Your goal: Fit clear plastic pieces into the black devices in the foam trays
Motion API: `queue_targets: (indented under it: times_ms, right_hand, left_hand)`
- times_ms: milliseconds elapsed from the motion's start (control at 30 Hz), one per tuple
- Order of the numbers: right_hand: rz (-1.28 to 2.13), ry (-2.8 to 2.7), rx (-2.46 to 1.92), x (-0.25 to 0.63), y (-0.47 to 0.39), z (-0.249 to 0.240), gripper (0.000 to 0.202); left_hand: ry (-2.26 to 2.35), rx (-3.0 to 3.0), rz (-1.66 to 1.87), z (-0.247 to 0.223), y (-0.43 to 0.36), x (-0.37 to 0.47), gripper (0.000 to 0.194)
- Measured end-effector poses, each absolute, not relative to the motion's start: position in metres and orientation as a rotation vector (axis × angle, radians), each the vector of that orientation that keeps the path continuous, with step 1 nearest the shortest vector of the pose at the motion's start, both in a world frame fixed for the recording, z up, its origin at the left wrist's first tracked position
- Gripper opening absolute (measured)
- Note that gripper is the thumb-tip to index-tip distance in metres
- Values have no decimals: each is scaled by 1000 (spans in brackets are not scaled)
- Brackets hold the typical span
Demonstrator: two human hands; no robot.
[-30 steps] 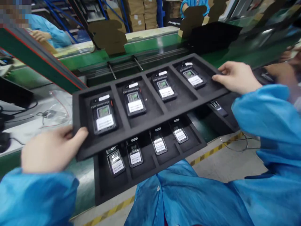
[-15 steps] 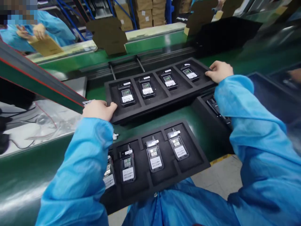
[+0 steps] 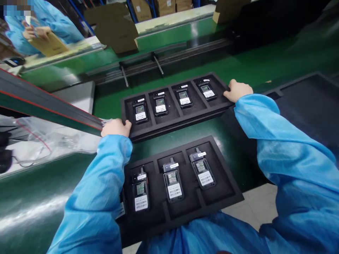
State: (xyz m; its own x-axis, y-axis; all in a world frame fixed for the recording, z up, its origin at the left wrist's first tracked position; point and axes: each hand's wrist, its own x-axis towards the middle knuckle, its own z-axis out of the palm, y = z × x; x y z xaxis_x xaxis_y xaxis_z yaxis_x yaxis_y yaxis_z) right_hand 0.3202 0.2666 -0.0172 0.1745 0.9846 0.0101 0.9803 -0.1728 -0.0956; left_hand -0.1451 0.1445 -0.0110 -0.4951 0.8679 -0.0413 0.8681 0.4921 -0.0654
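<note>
— Black foam, item one: what holds it, starting from the left?

— My left hand point(image 3: 116, 127) grips the left end of the far foam tray point(image 3: 169, 120), fingers curled over its corner, thumb on the top rim. The blue sleeve point(image 3: 95, 197) of that arm runs down across the left end of the near foam tray point(image 3: 185, 204).

— Where does the far tray lie?

— Flat on the green conveyor belt point(image 3: 238, 70), lengthwise across it, just beyond the near tray, with a strip of belt showing between the two.

— Contents of the far tray?

— Four compartments, one handheld device each, face up, each with a white label. From the left: first device point(image 3: 140, 112), second device point(image 3: 160, 105), third device point(image 3: 184, 98), fourth device point(image 3: 207, 91).

— And its right end?

— My right hand point(image 3: 237, 91) is closed on that end, fingers on the rim beside the fourth device.

— Item two, the near tray?

— Same black foam, at the belt's near edge, partly over my lap. Three devices show in it: left one point(image 3: 141, 193), middle one point(image 3: 172, 180), right one point(image 3: 202, 170). What sits in the leftmost pocket I cannot tell; my sleeve covers it.

— Surroundings, left to right?

— A clear plastic bag point(image 3: 45, 139) on the bench at far left, a green rail with a red stripe point(image 3: 47, 106) slanting above it, another person in blue holding a brown envelope point(image 3: 49, 44) at upper left, brown cardboard point(image 3: 113, 28) beyond the belt, and a large empty black tray point(image 3: 307, 102) at the right.
</note>
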Motion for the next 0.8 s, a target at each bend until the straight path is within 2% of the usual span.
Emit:
queue_targets:
  times_ms: [167, 467, 633, 800]
  right_hand:
    - [168, -2032, -2463, 322, 273, -12, 49]
    - [103, -1976, -2504, 305, 257, -3, 46]
    - [-137, -2039, -2126, 270, 243, 17, 44]
    - [-61, -2259, -1741, 215, 248, 1, 39]
  left_hand:
    - [2638, 1557, -142, -18, 144, -158, 53]
    - [2581, 1526, -7, -31, 138, -165, 53]
    - [2560, 1550, 97, -21, 117, -158, 61]
    - [2576, 1581, 215, -4, 74, -153, 55]
